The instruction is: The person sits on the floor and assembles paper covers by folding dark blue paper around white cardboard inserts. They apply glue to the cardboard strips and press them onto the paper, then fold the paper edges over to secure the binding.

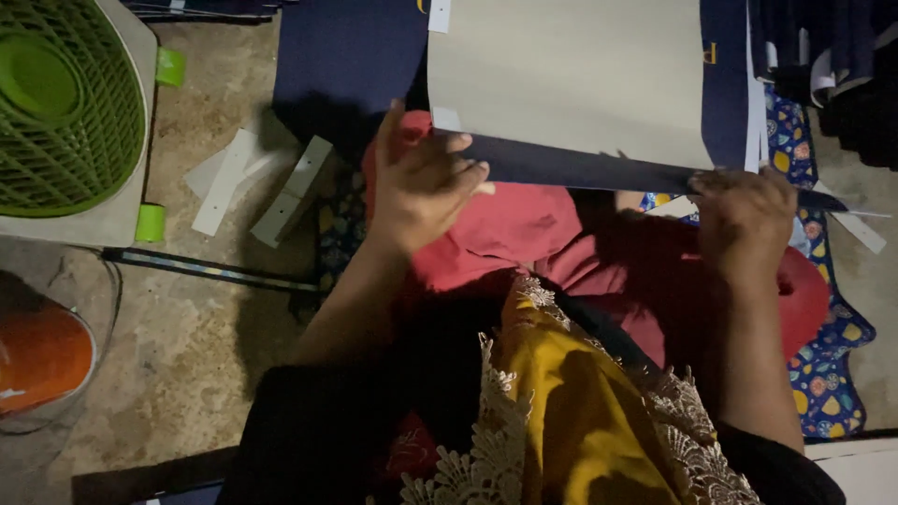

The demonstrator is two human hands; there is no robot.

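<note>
Sheet axis: navy-and-cream card sheet [571, 79], long edge running 9 to 3 o'clock, tilted down rightward.
Hands: left hand [426, 182] and right hand [744, 220] each pinch its near edge.

The sheet [571, 84] lies before me over my lap, my left hand [421, 187] on its left edge, my right hand [744, 220] on its right. The fan [70, 112] stands far left, paper strips [253, 187] between.

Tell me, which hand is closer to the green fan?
Left. The left hand holds the folded card sheet on the side toward the green fan; the right hand grips the sheet's far end.
</note>
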